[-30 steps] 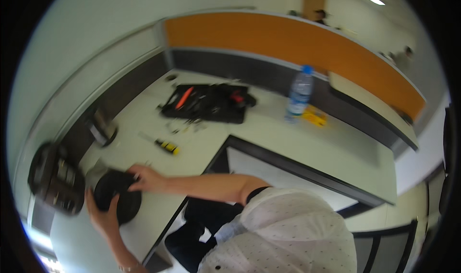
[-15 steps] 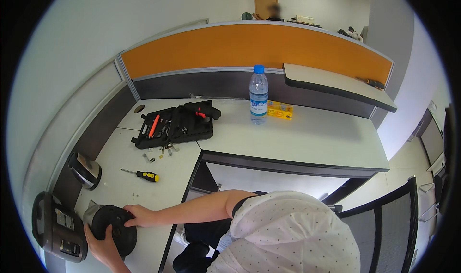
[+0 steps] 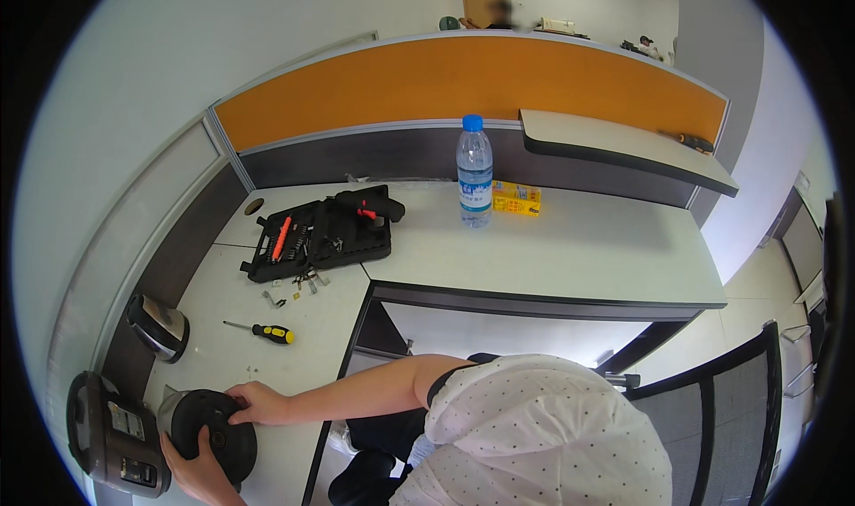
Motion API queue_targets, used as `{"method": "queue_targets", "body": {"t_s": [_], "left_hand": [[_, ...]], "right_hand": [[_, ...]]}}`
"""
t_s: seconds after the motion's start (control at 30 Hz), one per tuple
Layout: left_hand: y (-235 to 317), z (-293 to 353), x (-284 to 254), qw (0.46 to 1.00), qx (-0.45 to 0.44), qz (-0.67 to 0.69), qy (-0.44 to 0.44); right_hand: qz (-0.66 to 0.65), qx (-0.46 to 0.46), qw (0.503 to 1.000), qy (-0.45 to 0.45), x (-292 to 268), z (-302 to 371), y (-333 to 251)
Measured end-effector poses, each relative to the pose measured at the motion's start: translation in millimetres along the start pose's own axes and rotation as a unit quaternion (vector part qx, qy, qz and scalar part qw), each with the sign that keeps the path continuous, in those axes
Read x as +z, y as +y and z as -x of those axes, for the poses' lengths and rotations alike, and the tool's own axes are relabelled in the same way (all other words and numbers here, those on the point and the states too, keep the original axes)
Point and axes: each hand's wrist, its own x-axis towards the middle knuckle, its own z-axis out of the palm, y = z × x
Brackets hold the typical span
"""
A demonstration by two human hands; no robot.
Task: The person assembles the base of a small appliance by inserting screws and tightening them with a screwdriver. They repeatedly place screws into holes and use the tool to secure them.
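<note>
At the near left of the desk sits an electric kettle (image 3: 214, 448) with a round black underside facing up and a silvery spout sticking out on its far left. My left hand (image 3: 198, 475) wraps round its near left side, thumb on the black face. From the right, my right hand (image 3: 258, 405) grips the kettle's edge, its fingertips bent onto the black face. Whether a small part is between those fingertips I cannot make out. A yellow and black screwdriver (image 3: 274, 334) lies beyond the hands, next to a few tiny bits.
A brown rice cooker (image 3: 111, 435) and a silver and black appliance (image 3: 158, 328) line the left side. An open black tool case (image 3: 352, 255) holds a power screwdriver, with small metal parts (image 3: 307, 283) before it. Behind stand a water bottle (image 3: 475, 181) and a yellow box (image 3: 517, 198).
The whole view has shifted slightly. Both hands remain on the kettle in nearly the same grip, and the loose things on the desk lie as before.
</note>
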Motion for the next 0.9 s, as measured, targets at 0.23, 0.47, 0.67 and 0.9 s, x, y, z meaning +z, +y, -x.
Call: {"method": "queue_targets", "body": {"t_s": [0.23, 0.47, 0.67, 0.9], "left_hand": [[-2, 5, -4, 0.999, -0.037, -0.020, 0.025], [-17, 7, 2, 0.998, -0.050, -0.001, 0.029], [-11, 6, 6, 0.998, -0.060, 0.014, 0.023], [-12, 9, -18, 0.992, -0.089, 0.072, 0.056]], "right_hand": [[-0.083, 0.006, 0.995, -0.059, 2, 3, -18], [-0.116, -0.008, 0.993, -0.028, 0, 11, -26], [-0.123, -0.026, 0.992, -0.028, -6, 10, -18], [-0.017, -0.061, 0.997, -0.038, 14, 2, -7]]}}
